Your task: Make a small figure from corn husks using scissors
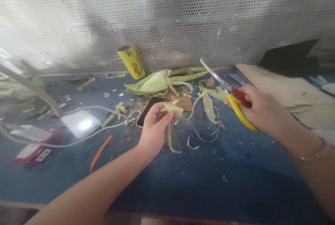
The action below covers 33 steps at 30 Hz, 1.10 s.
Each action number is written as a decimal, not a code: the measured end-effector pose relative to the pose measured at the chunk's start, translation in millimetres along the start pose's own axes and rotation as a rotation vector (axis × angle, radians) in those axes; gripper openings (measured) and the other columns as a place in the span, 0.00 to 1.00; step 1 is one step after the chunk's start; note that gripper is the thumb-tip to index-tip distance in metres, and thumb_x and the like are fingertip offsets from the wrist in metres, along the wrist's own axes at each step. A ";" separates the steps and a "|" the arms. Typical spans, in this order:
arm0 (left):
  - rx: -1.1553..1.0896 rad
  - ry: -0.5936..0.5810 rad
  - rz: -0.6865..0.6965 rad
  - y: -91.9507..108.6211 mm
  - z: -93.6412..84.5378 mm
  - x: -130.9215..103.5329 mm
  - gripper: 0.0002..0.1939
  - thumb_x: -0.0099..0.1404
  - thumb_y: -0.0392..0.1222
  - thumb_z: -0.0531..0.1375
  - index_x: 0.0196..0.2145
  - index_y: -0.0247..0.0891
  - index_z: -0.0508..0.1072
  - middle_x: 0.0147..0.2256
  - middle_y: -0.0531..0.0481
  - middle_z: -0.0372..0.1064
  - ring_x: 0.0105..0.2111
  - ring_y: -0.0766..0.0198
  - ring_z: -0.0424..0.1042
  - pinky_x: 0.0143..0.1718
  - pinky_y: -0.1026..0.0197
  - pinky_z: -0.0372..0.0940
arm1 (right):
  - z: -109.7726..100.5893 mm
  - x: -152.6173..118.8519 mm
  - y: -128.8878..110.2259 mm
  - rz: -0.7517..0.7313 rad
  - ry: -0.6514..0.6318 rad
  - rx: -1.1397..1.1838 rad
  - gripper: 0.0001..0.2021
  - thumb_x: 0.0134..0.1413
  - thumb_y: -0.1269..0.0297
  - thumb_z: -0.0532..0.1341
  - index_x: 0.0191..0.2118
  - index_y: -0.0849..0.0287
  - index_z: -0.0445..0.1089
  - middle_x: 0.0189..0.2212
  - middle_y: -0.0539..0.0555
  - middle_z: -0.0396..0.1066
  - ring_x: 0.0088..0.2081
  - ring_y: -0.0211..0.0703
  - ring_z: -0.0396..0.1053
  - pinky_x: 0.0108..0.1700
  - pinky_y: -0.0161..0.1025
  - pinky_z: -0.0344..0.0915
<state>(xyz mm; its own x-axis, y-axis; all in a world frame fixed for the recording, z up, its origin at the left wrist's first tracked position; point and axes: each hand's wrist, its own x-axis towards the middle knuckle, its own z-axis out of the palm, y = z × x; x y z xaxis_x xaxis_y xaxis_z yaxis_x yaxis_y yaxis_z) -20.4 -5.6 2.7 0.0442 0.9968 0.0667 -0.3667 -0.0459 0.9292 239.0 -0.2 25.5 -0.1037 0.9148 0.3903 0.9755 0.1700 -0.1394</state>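
- Left hand [154, 127], mid-frame: thumb and fingers pinched on a small folded husk piece [174, 108]; thin strip hanging below it.
- Right hand [259, 104], right of centre: fingers wrapped round the handles of the scissors [227, 87], red and yellow grips.
- Scissors tilt toward upper centre, blades well apart from the held piece; blurry, can't tell how far the blades are spread.
- Step in hand, judged: working a husk piece with scissors at the ready, no cut under way.
- Another cut would call for steadying the piece in the left pinch, swinging the blades left and down, and keeping fingertips off the cut line.
- Husk looks thin and soft; could fold between the blades rather than cut clean.
- Big green husk bundle [154, 82] lies upper centre, beyond the left hand; loose husk strips [208, 106] between the hands, right of the brown card [184, 103].
- Phone [150, 111] partly behind the left hand; yellow tube [132, 62] leaning at upper centre-left.
- Orange strip [101, 153] lower left, on the blue table [196, 193]; small husk curl [192, 143] just below centre.
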 end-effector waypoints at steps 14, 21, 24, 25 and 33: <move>-0.181 -0.190 -0.475 -1.4 1.5 -2.2 0.04 0.55 0.37 0.62 0.27 0.37 0.70 0.25 0.53 0.69 0.25 0.70 0.70 0.32 0.65 0.69 | 20.6 -13.5 -6.3 -0.138 -0.329 -0.170 0.17 0.53 0.54 0.49 0.25 0.60 0.66 0.26 0.61 0.69 0.26 0.50 0.68 0.27 0.46 0.62; -0.153 -0.353 -0.395 -5.6 2.7 -6.1 0.02 0.54 0.35 0.63 0.28 0.37 0.73 0.28 0.53 0.70 0.28 0.71 0.68 0.32 0.69 0.64 | 6.0 -21.0 -50.7 -0.344 -0.193 0.545 0.12 0.57 0.64 0.51 0.47 0.54 0.60 0.45 0.56 0.63 0.45 0.43 0.65 0.46 0.42 0.65; -0.096 -0.350 -0.262 -6.6 4.8 -7.3 0.03 0.53 0.34 0.64 0.29 0.37 0.74 0.29 0.53 0.70 0.31 0.71 0.68 0.34 0.69 0.63 | 10.0 -27.7 -64.9 -0.388 -0.200 0.711 0.11 0.57 0.66 0.52 0.47 0.55 0.60 0.45 0.55 0.63 0.47 0.42 0.63 0.47 0.41 0.64; -0.077 -0.343 -0.222 -6.6 5.5 -7.7 0.03 0.53 0.35 0.64 0.28 0.38 0.75 0.30 0.53 0.69 0.31 0.71 0.67 0.34 0.69 0.62 | 11.9 -29.5 -66.6 -0.403 -0.198 0.733 0.10 0.58 0.66 0.53 0.46 0.56 0.60 0.44 0.55 0.64 0.47 0.41 0.62 0.48 0.41 0.63; 0.105 -0.445 0.007 -8.9 4.2 -12.5 0.05 0.51 0.35 0.65 0.28 0.45 0.78 0.35 0.50 0.62 0.36 0.67 0.66 0.35 0.64 0.64 | 8.9 -33.3 -68.7 -0.492 -0.191 0.745 0.08 0.59 0.71 0.50 0.44 0.62 0.60 0.41 0.57 0.63 0.44 0.39 0.61 0.47 0.37 0.61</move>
<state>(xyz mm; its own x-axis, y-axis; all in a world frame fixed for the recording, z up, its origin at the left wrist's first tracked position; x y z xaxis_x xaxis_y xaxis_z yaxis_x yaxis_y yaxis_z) -13.7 -17.9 -4.9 0.4458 0.8722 0.2013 -0.2733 -0.0815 0.9585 173.8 -39.1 13.9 -0.5697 0.7104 0.4132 0.4420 0.6887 -0.5747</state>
